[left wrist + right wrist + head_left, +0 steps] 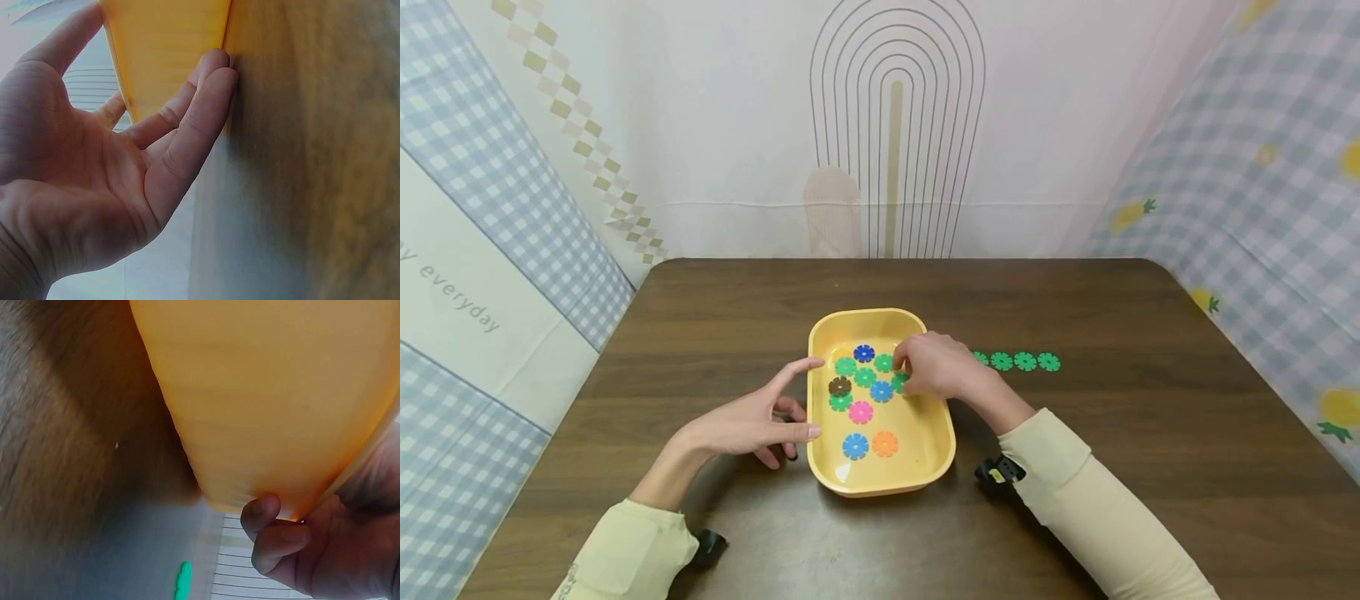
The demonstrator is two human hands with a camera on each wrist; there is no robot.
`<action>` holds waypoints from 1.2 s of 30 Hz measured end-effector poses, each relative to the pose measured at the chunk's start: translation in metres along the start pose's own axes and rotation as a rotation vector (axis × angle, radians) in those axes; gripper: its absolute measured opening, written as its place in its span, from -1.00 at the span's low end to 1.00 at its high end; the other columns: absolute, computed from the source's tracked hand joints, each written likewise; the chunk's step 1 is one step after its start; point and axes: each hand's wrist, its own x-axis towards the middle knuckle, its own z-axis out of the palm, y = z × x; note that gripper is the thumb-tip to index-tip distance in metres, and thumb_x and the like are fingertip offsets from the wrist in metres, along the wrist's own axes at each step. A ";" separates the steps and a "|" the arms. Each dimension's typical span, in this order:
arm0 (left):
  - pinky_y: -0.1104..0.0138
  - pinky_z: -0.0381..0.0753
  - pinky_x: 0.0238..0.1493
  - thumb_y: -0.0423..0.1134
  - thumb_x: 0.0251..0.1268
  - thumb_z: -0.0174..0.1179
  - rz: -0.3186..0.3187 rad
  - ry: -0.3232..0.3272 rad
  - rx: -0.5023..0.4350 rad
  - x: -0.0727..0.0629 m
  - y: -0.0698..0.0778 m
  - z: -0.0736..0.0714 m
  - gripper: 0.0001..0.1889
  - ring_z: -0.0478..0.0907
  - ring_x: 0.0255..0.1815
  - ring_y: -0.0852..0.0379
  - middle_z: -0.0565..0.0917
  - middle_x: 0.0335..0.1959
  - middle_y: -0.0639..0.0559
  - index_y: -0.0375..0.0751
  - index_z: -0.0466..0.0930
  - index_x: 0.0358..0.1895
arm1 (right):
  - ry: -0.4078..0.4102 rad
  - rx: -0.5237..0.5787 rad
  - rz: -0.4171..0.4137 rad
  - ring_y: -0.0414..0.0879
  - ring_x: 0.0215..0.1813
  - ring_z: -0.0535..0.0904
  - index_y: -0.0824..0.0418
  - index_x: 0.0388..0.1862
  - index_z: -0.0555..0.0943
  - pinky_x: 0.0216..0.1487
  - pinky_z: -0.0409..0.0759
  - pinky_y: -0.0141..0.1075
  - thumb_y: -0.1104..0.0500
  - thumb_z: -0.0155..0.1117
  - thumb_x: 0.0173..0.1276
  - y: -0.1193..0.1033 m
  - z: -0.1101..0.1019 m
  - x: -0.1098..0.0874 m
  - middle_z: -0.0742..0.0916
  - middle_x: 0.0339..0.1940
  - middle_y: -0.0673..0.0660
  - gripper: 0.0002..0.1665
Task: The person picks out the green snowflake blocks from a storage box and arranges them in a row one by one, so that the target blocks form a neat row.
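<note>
A yellow plastic tray point(880, 485) stands on the table, with several flower-shaped plastic discs in it: green, blue, pink, orange and brown. My left hand point(737, 421) is at its left side, thumb and index fingertips touching the rim while the other fingers lie against the outer wall point(169, 44). My right hand point(942, 367) reaches over the right rim, thumb and index fingertips at a green disc point(898, 382); I cannot tell whether they pinch it. Outside the tray wall point(269, 394), in the right wrist view, other fingers of the right hand point(337, 550) are curled.
A straight row of green discs point(1025, 362) lies on the wooden table point(1112, 433) to the right of the tray, its near end hidden behind my right hand. Dark devices point(1000, 475) are strapped at both wrists. Patterned cloth point(737, 125) hangs behind the table and along both sides.
</note>
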 end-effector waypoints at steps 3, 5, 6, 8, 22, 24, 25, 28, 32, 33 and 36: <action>0.05 0.78 -0.26 0.03 0.43 0.40 0.002 -0.001 -0.003 0.000 0.000 0.000 0.00 0.70 -0.25 -0.07 0.58 0.06 -0.23 0.44 -0.18 0.67 | 0.001 -0.020 0.025 -0.10 -0.23 0.64 0.11 0.01 0.80 -0.22 0.67 -0.22 0.11 0.60 0.29 -0.002 0.001 0.002 0.75 -0.22 0.00 -0.68; 0.05 0.78 -0.26 0.02 0.44 0.39 0.004 -0.002 -0.004 0.000 0.000 0.000 -0.01 0.70 -0.25 -0.08 0.58 0.06 -0.23 0.44 -0.19 0.67 | 0.004 -0.037 0.044 -0.09 -0.23 0.64 0.11 -0.03 0.80 -0.23 0.67 -0.20 0.11 0.60 0.29 -0.004 0.001 0.003 0.76 -0.20 0.00 -0.70; 0.04 0.78 -0.26 0.02 0.44 0.39 0.005 -0.003 -0.004 0.000 0.000 0.000 -0.01 0.69 -0.25 -0.08 0.58 0.06 -0.23 0.44 -0.19 0.67 | 0.005 -0.045 0.052 -0.08 -0.23 0.64 0.11 -0.04 0.80 -0.23 0.66 -0.19 0.10 0.60 0.28 -0.004 0.002 0.003 0.77 -0.20 0.00 -0.71; 0.04 0.78 -0.26 0.02 0.44 0.39 0.006 -0.003 -0.003 0.000 0.000 0.000 -0.01 0.69 -0.25 -0.08 0.58 0.06 -0.23 0.44 -0.19 0.67 | 0.008 -0.064 0.064 -0.08 -0.23 0.63 0.10 -0.06 0.80 -0.24 0.64 -0.19 0.10 0.60 0.28 -0.005 0.002 0.003 0.77 -0.19 0.00 -0.73; 0.05 0.78 -0.25 0.03 0.44 0.39 -0.004 0.011 0.002 0.001 -0.002 0.001 -0.01 0.70 -0.26 -0.07 0.59 0.10 -0.23 0.46 -0.18 0.67 | -0.002 -0.104 0.062 -0.07 -0.27 0.59 0.05 -0.17 0.74 -0.33 0.55 -0.21 0.09 0.58 0.29 -0.006 0.005 0.003 0.71 -0.21 -0.02 -0.80; 0.05 0.77 -0.26 0.03 0.44 0.39 -0.002 0.009 0.000 0.001 -0.002 0.001 -0.01 0.70 -0.26 -0.07 0.59 0.10 -0.23 0.46 -0.19 0.67 | -0.010 -0.113 0.069 -0.06 -0.26 0.58 0.05 -0.14 0.74 -0.30 0.55 -0.20 0.08 0.58 0.30 -0.006 0.005 0.003 0.71 -0.21 -0.01 -0.79; 0.05 0.77 -0.26 0.03 0.44 0.39 0.000 0.007 -0.002 0.001 -0.002 0.001 -0.01 0.70 -0.25 -0.07 0.59 0.10 -0.23 0.46 -0.19 0.67 | -0.015 -0.118 0.072 -0.06 -0.26 0.58 0.05 -0.14 0.74 -0.29 0.55 -0.19 0.08 0.58 0.30 -0.007 0.005 0.004 0.71 -0.22 -0.01 -0.78; 0.05 0.77 -0.26 0.01 0.45 0.38 0.002 0.004 -0.003 0.001 -0.002 0.001 -0.01 0.70 -0.25 -0.06 0.59 0.10 -0.23 0.45 -0.19 0.67 | -0.025 -0.128 0.076 -0.05 -0.25 0.58 0.04 -0.17 0.72 -0.25 0.54 -0.17 0.07 0.58 0.30 -0.007 0.004 0.004 0.70 -0.27 -0.01 -0.80; 0.06 0.77 -0.26 0.01 0.45 0.38 -0.001 0.004 -0.003 0.001 -0.002 0.001 -0.01 0.70 -0.25 -0.06 0.60 0.10 -0.23 0.45 -0.20 0.67 | -0.032 -0.124 0.073 -0.05 -0.26 0.58 0.02 -0.27 0.69 -0.25 0.51 -0.16 0.07 0.60 0.26 -0.008 0.003 0.003 0.67 -0.30 -0.02 -0.80; 0.06 0.77 -0.26 0.01 0.45 0.38 -0.001 0.004 -0.003 0.001 -0.002 0.001 -0.01 0.69 -0.25 -0.06 0.60 0.10 -0.23 0.44 -0.20 0.67 | -0.033 -0.122 0.072 -0.05 -0.26 0.57 0.01 -0.29 0.68 -0.25 0.50 -0.16 0.07 0.60 0.24 -0.008 0.002 0.003 0.66 -0.29 -0.01 -0.79; 0.05 0.77 -0.26 0.02 0.45 0.39 0.003 0.003 -0.003 0.001 -0.002 0.001 0.00 0.69 -0.25 -0.06 0.61 0.08 -0.23 0.43 -0.20 0.67 | -0.036 -0.118 0.061 -0.05 -0.26 0.56 -0.01 -0.33 0.65 -0.27 0.47 -0.17 0.06 0.62 0.19 -0.007 0.002 0.002 0.65 -0.29 -0.01 -0.75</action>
